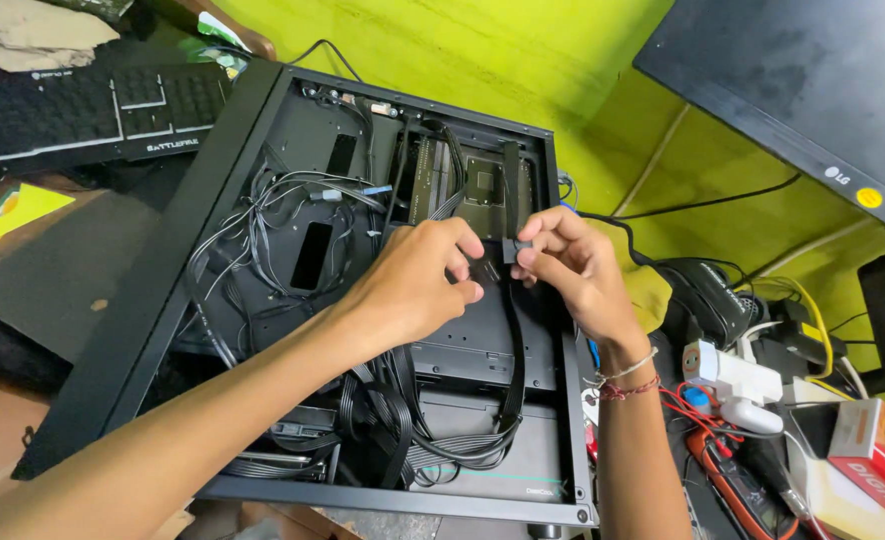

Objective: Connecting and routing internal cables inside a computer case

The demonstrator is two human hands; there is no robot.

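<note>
Flat black cable [512, 330] pinched by both hands' fingers [533, 245] over matte metal case [163, 290].

one head camera looks steeply down, close over the open computer case [263, 300], perhaps tilted slightly.

Bright even daylight, soft shadows inside the dark case [263, 330], sharp focus, wide-angle bending at edges

Crowded by cable bundles [263, 215] across the open computer case [143, 290], left and bottom; blocked at right by the case wall [569, 400] and cluttered chargers [733, 385]; open over the bare plate [483, 335] below both hands.
</note>
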